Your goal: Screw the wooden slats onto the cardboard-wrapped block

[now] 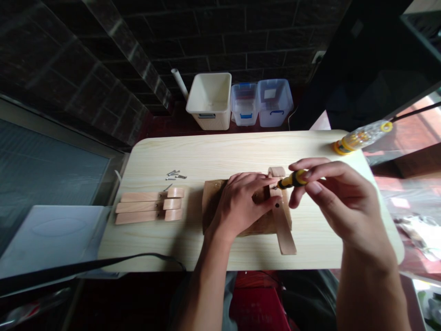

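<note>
A yellow-and-black screwdriver [293,179] is pinched between the fingers and thumb of my right hand [339,195]. Its tip points left, at a small dark screw [274,187] in a pale wooden strip with a curled end [285,236]. That strip lies across a brown wooden block [211,202] and overhangs its near edge. My left hand [239,197] lies over the block, its index finger and thumb pressing on the strip on either side of the screw. A dark hole shows in the strip just below the thumb.
Three similar wooden strips [139,207] lie side by side at the table's left, with several loose screws [176,175] behind them. A clear tube with yellow ends [361,138] is at the back right corner. Beyond the table [220,149] stand a cream bin [210,99] and two clear boxes [274,103].
</note>
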A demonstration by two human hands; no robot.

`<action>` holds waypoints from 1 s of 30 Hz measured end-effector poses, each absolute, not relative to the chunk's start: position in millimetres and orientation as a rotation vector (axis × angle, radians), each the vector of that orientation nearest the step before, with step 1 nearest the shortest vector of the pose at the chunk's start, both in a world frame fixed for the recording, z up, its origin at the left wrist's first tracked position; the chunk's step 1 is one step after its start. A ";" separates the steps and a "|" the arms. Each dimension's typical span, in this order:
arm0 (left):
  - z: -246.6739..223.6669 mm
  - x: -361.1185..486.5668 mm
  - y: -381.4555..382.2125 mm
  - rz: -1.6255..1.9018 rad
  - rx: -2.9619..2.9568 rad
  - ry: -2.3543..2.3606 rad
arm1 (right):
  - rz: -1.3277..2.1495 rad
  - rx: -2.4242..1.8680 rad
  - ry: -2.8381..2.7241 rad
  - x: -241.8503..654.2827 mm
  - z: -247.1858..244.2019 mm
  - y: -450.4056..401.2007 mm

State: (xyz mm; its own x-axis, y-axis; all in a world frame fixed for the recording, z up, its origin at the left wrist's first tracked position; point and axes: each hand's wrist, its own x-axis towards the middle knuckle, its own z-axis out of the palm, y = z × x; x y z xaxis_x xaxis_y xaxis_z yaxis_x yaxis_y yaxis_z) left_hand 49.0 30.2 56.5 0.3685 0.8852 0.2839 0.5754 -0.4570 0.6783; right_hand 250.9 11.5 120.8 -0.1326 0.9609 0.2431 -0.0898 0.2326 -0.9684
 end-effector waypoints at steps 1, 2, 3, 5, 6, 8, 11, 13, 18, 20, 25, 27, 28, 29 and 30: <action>56.4 49.0 30.2 0.877 2.165 1.261 | 1.168 -0.910 -1.361 250.9 121.2 10.9; 56.4 49.1 30.2 0.878 2.167 1.262 | 1.173 -0.916 -1.361 250.6 121.8 10.3; 56.6 49.1 30.3 0.875 2.166 1.266 | 1.179 -0.921 -1.359 250.1 122.3 9.9; 57.3 49.3 30.4 0.865 2.164 1.272 | 1.186 -0.925 -1.355 249.2 122.9 9.8; 57.8 49.3 30.5 0.859 2.162 1.274 | 1.186 -0.922 -1.354 248.8 122.8 10.2; 58.6 49.5 30.6 0.852 2.159 1.271 | 1.175 -0.904 -1.353 248.7 121.7 11.5; 59.1 50.0 30.7 0.858 2.157 1.272 | 1.167 -0.888 -1.349 249.3 120.2 12.7; 59.2 50.5 30.6 0.863 2.159 1.278 | 1.181 -0.886 -1.345 249.5 120.6 12.2; 59.6 50.9 30.6 0.856 2.162 1.286 | 1.214 -0.914 -1.332 248.4 123.1 10.0; 59.7 50.8 30.8 0.852 2.160 1.280 | 1.207 -0.903 -1.334 248.4 122.3 10.8; 59.6 51.4 30.9 0.874 2.151 1.277 | 1.192 -0.880 -1.343 250.0 119.8 13.5; 60.1 51.7 30.9 0.871 2.151 1.287 | 1.197 -0.887 -1.346 250.1 120.4 13.3; 60.5 51.8 30.9 0.866 2.153 1.288 | 1.200 -0.886 -1.348 250.1 121.0 13.1; 60.9 51.8 30.9 0.862 2.155 1.287 | 1.203 -0.881 -1.349 249.9 121.5 12.8; 61.3 51.8 30.9 0.856 2.157 1.287 | 1.207 -0.876 -1.349 249.7 121.9 12.7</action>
